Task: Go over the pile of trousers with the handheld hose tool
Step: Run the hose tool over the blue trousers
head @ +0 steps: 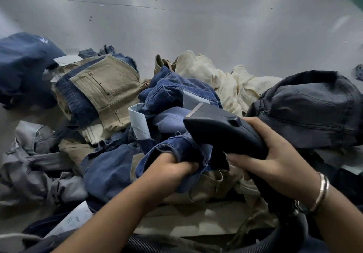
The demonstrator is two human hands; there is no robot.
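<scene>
While your right hand [275,158] wraps its fingers and thumb round the dark handle of the hose tool [224,129], the tool's flat nozzle end points away from you, angled up over the middle of the heap. Its pale strip at the tip sits right against a fold of blue denim [176,88], though contact there is hard to confirm. A metal bangle [322,192] rides on that wrist, and the ribbed black hose [284,239] curls down from the handle and runs along the bottom edge of view.

Your left hand [172,166] is clenched on a bunch of that same blue denim, knuckles up, fabric gathered in the fist just beside the tool's handle.

The pile of trousers [121,127] spreads across the near part of the grey tabletop [176,23]. A folded khaki pair [110,88] lies left of centre, back pocket up, with a darker blue pair tucked under its edge. Cream trousers [216,76] are crumpled behind the denim, a charcoal pair [310,105] mounds up at the right, grey ones [39,164] sprawl at the left, and a navy bundle [23,62] sits far left. A white paper tag [72,219] lies near your left forearm. Small dark specks dot the bare tabletop beyond.
</scene>
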